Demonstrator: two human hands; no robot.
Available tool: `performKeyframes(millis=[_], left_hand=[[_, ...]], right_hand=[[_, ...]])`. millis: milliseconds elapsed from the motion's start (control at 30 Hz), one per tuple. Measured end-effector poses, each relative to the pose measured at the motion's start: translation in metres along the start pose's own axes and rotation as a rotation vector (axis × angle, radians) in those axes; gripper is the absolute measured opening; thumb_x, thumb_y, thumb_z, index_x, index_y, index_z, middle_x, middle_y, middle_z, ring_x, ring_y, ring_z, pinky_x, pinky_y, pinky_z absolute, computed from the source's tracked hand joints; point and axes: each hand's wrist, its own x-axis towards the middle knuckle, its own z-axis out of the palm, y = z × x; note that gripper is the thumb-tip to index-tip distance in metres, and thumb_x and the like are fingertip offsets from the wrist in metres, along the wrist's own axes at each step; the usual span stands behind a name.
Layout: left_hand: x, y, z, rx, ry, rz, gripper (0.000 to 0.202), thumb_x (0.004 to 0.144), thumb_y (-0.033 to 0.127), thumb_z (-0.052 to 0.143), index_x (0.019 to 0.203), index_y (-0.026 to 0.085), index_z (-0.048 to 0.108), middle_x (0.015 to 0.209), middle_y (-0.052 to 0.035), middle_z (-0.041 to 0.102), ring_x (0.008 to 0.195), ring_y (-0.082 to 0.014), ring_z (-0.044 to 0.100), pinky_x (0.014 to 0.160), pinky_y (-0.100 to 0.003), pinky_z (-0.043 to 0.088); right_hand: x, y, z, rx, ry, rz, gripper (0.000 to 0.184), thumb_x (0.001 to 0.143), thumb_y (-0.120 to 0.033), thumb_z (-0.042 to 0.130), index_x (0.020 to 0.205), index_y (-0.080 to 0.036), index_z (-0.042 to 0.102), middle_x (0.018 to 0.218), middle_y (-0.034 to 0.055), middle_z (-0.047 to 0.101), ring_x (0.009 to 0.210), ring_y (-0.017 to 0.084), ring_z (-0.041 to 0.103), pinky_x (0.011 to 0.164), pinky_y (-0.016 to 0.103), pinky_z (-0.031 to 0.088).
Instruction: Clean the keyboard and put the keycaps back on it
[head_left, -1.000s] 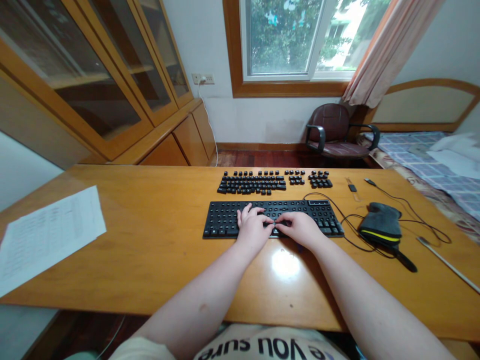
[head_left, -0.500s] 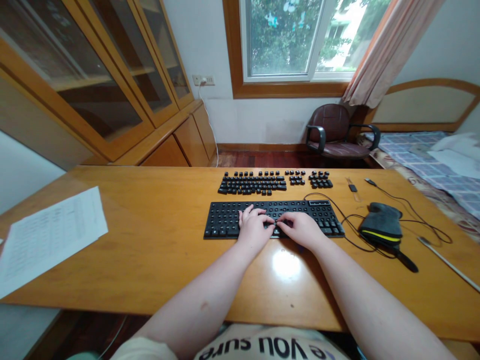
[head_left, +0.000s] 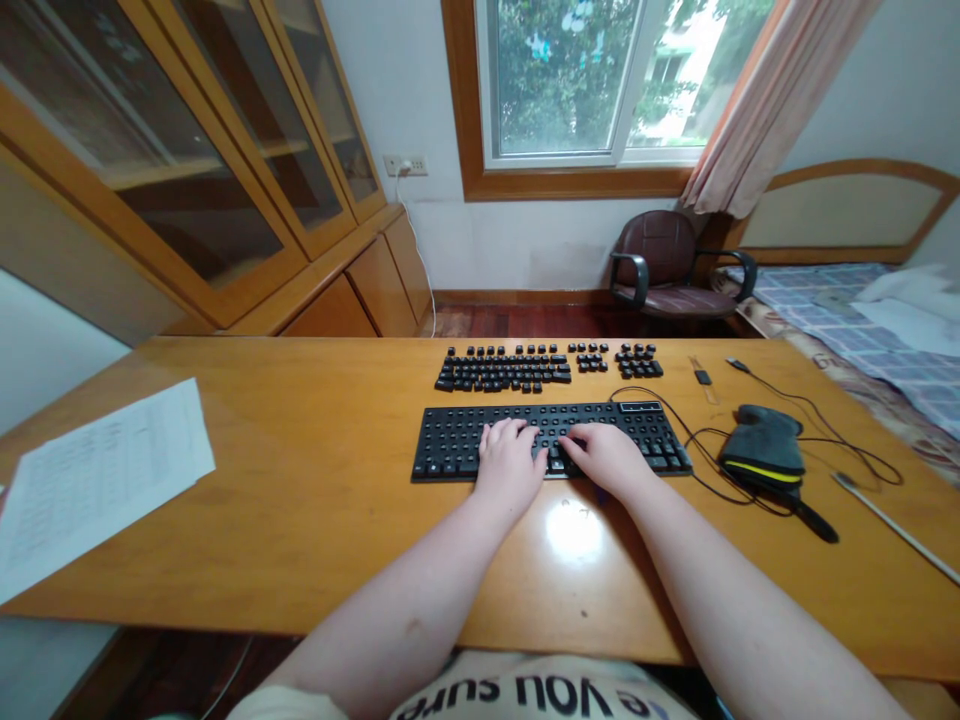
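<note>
A black full-size keyboard [head_left: 442, 440] lies on the wooden desk in front of me, with several keycaps off its upper area and a few seated along the bottom row and the right side. My left hand [head_left: 510, 460] rests on its middle with fingers spread, holding nothing I can see. My right hand [head_left: 606, 455] is just to the right of it, thumb and fingertips pressed together low over the keyboard; anything between them is hidden. Behind the keyboard, loose black keycaps [head_left: 502, 372] sit in rows laid out like a keyboard.
Right of the keyboard lie a grey cloth with a yellow edge [head_left: 763, 445], black cables [head_left: 847, 442], a small keycap puller-like tool [head_left: 703, 377] and a white stick [head_left: 900, 530]. Paper sheets [head_left: 112, 480] lie at the left. A brown chair [head_left: 667, 262] stands beyond the desk.
My left hand's thumb and index finger have drawn away from my right fingertips, and its fingers now lie spread on the keyboard. My right hand has barely moved.
</note>
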Motion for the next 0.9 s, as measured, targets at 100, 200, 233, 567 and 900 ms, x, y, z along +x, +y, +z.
performKeyframes(millis=[100, 200, 233, 567, 900], left_hand=[[0.002, -0.004, 0.005, 0.013, -0.014, 0.008, 0.035, 0.083, 0.035, 0.054, 0.116, 0.023, 0.057, 0.127, -0.0078, 0.053, 0.122, -0.0251, 0.040, 0.109, -0.047, 0.020], [0.004, -0.006, 0.008, 0.011, -0.026, 0.040, 0.037, 0.084, 0.036, 0.051, 0.118, 0.022, 0.055, 0.129, -0.0087, 0.052, 0.123, -0.0250, 0.039, 0.109, -0.048, 0.020], [0.004, -0.007, 0.008, 0.016, -0.025, 0.045, 0.037, 0.084, 0.037, 0.051, 0.118, 0.021, 0.055, 0.129, -0.0087, 0.052, 0.123, -0.0250, 0.040, 0.108, -0.047, 0.021], [0.036, 0.002, -0.019, 0.210, -0.035, 0.110, 0.024, 0.082, 0.031, 0.053, 0.101, 0.022, 0.064, 0.096, -0.0071, 0.063, 0.092, -0.0244, 0.055, 0.083, -0.038, 0.042], [0.115, -0.005, 0.000, 0.329, -0.027, 0.263, 0.022, 0.083, 0.018, 0.049, 0.090, 0.019, 0.070, 0.098, -0.0090, 0.062, 0.096, -0.0243, 0.050, 0.083, -0.038, 0.038]], right_hand=[[0.002, 0.009, -0.001, -0.025, 0.003, 0.063, 0.037, 0.088, -0.045, 0.041, 0.073, -0.022, 0.066, 0.071, 0.0051, 0.068, 0.068, 0.018, 0.061, 0.058, 0.026, 0.037], [0.003, 0.015, -0.002, -0.048, 0.001, 0.120, 0.039, 0.087, -0.047, 0.040, 0.072, -0.022, 0.066, 0.069, 0.0061, 0.068, 0.066, 0.019, 0.061, 0.056, 0.027, 0.036], [0.003, 0.015, -0.002, -0.052, 0.001, 0.131, 0.039, 0.087, -0.047, 0.039, 0.072, -0.022, 0.065, 0.069, 0.0063, 0.068, 0.065, 0.019, 0.061, 0.056, 0.027, 0.036], [0.002, 0.011, -0.001, -0.046, 0.016, 0.143, 0.039, 0.088, -0.046, 0.038, 0.072, -0.022, 0.064, 0.071, 0.0068, 0.068, 0.067, 0.020, 0.062, 0.055, 0.028, 0.035], [0.001, 0.012, -0.002, -0.028, 0.030, 0.143, 0.040, 0.088, -0.047, 0.038, 0.070, -0.021, 0.062, 0.071, 0.0051, 0.068, 0.068, 0.018, 0.061, 0.056, 0.027, 0.032]])
